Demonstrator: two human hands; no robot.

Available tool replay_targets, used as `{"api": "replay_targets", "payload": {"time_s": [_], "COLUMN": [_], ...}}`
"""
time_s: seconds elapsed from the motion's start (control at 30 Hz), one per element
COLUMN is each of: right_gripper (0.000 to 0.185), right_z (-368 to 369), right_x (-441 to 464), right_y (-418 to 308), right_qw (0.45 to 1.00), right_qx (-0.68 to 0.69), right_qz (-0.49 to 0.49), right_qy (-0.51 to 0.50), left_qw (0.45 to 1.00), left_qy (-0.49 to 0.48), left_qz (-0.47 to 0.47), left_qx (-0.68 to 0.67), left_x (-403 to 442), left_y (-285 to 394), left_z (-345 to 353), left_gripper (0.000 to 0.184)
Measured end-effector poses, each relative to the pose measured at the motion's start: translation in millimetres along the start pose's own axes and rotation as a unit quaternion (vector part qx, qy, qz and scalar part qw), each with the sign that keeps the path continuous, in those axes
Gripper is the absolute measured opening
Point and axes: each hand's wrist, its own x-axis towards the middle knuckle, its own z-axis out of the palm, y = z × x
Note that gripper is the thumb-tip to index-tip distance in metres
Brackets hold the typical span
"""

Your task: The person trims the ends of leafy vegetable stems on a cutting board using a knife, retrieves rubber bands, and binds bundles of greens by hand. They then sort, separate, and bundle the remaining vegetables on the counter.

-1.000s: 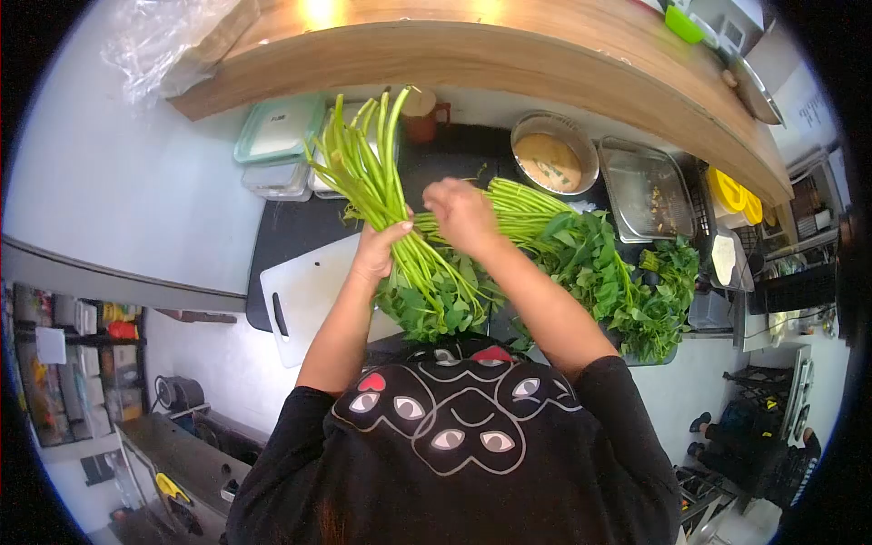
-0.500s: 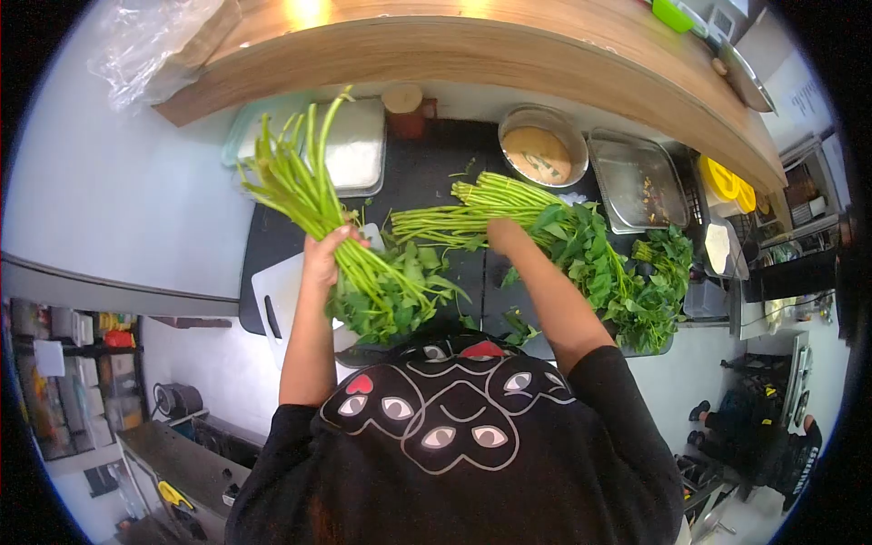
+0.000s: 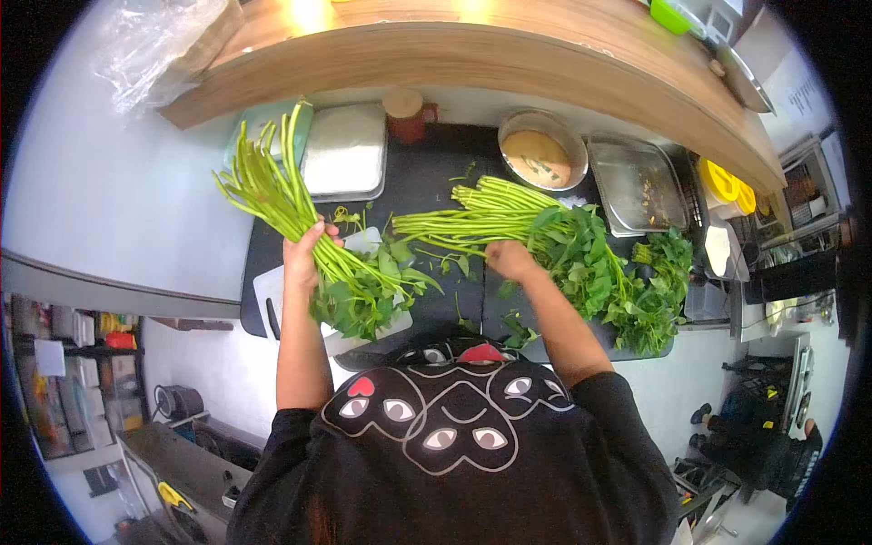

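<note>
My left hand (image 3: 304, 257) is wrapped round a bunch of water spinach (image 3: 272, 195), its cut stems pointing up and its leaves hanging over a white cutting board (image 3: 270, 295). On the dark worktop lies a larger pile of water spinach (image 3: 490, 204), stems to the left and leaves to the right. At the near edge of that pile is my right hand (image 3: 511, 261), fingers closed on a stem that runs out to the left. Its fingertips are partly hidden.
Behind the pile stand a metal bowl of tan liquid (image 3: 543, 156) and a clear tray (image 3: 639, 186) with scraps. Flat metal trays (image 3: 345, 150) and a reddish mug (image 3: 409, 115) sit at the back left. A wooden shelf (image 3: 472, 54) overhangs the worktop. Another person's dark clothing shows far right.
My left hand has shifted left with its bunch, away from the pile. My right hand has moved down to the pile's near edge, its fingers now showing.
</note>
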Motion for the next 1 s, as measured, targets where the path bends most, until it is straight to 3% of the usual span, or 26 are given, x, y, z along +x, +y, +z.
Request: {"api": "replay_targets", "payload": {"time_s": [0.1,0.3,0.43,0.47,0.53,0.57,0.63,0.8,0.9,1.0], "right_gripper": [0.021,0.007,0.01,0.016,0.023,0.019,0.017,0.029,0.033,0.036], "right_z": [-46.5,-125.1,-117.8,-114.7,-89.5,-68.3,-55.8,-56.1,-54.1,-51.0], "right_x": [-6.9,-41.2,-41.5,-43.6,-35.5,-24.7,-20.7,-21.2,-19.7,-19.5], "right_y": [1.6,-30.9,-86.5,-111.7,-143.0,-148.7,-161.4,-168.6,-170.8,-169.7], "right_qw": [0.926,0.862,0.838,0.822,0.841,0.869,0.9,0.899,0.91,0.92], "right_qx": [0.367,0.506,0.538,0.564,0.523,0.39,0.252,0.241,0.198,0.132], "right_qz": [0.057,0.019,-0.078,-0.043,-0.058,-0.162,-0.184,-0.201,-0.2,-0.196], "right_qy": [-0.063,-0.004,0.045,0.064,0.126,0.259,0.304,0.306,0.305,0.314], "left_qw": [1.0,0.998,0.994,0.993,0.99,0.988,0.987,0.977,0.983,0.988], "left_qy": [0.01,-0.018,-0.043,-0.048,-0.057,-0.056,-0.07,-0.075,-0.11,-0.106], "left_qz": [-0.015,-0.026,-0.058,-0.066,-0.091,-0.1,-0.102,-0.137,-0.056,-0.04], "left_qx": [-0.009,-0.061,-0.082,-0.082,-0.096,-0.102,-0.103,-0.148,-0.135,-0.105], "left_x": [-1.8,7.9,12.2,12.8,12.0,12.0,11.6,7.8,7.1,4.0], "left_y": [0.3,-10.1,-20.1,-24.8,-30.1,-32.8,-34.4,-28.7,-35.9,-34.0], "left_z": [2.1,13.2,35.4,45.0,63.9,71.0,79.7,84.2,85.5,93.0], "left_gripper": [0.022,0.026,0.026,0.026,0.026,0.026,0.028,0.036,0.032,0.023]}}
